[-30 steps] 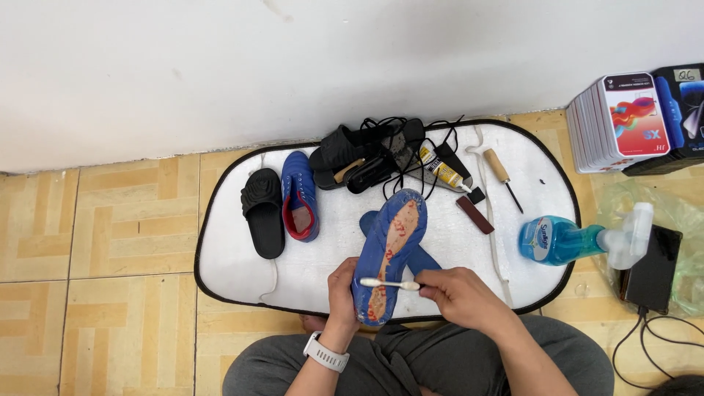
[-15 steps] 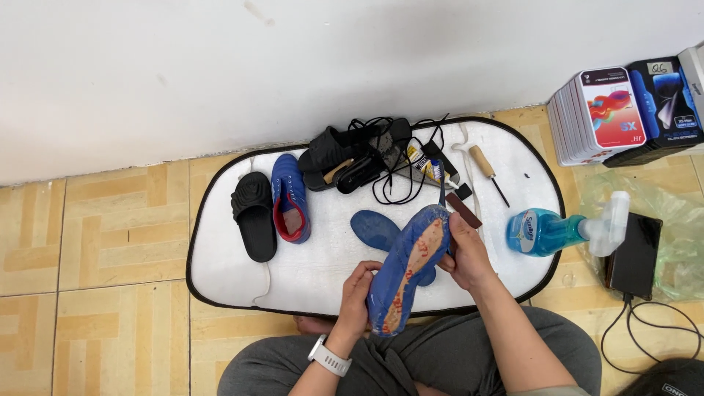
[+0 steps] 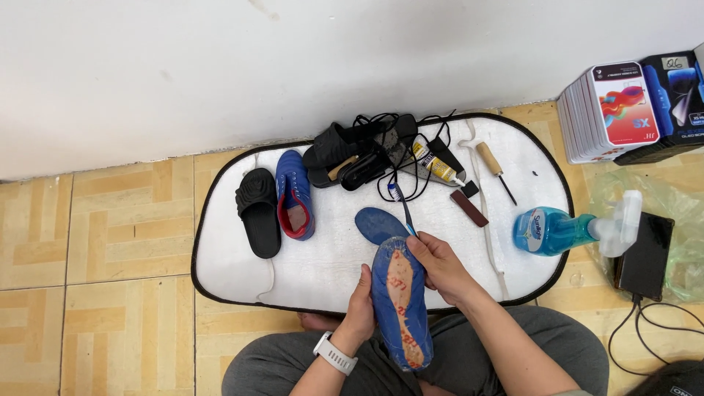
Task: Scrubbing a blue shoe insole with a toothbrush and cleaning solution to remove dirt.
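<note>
I sit cross-legged at a white mat [image 3: 242, 271]. My left hand [image 3: 359, 306], a white watch on its wrist, grips the left edge of a blue shoe [image 3: 400, 301] held sole-up over my lap; the sole is worn red-orange. My right hand [image 3: 441, 269] rests on the shoe's toe end and pinches a toothbrush [image 3: 401, 206] whose head points away from me. A loose blue insole [image 3: 375, 221] lies on the mat just beyond the toe.
On the mat lie a black slide sandal [image 3: 257, 213], a second blue shoe [image 3: 295, 202], black shoes with cords [image 3: 352, 155], a glue tube [image 3: 435, 165], a wooden-handled awl [image 3: 493, 166], a brown block [image 3: 469, 208] and a blue spray bottle [image 3: 554, 229]. Boxes [image 3: 616, 110] stand at right.
The shoe has swung from slanting across the mat to pointing straight at my lap. The toothbrush, which lay across the sole, now sticks up beyond the toe.
</note>
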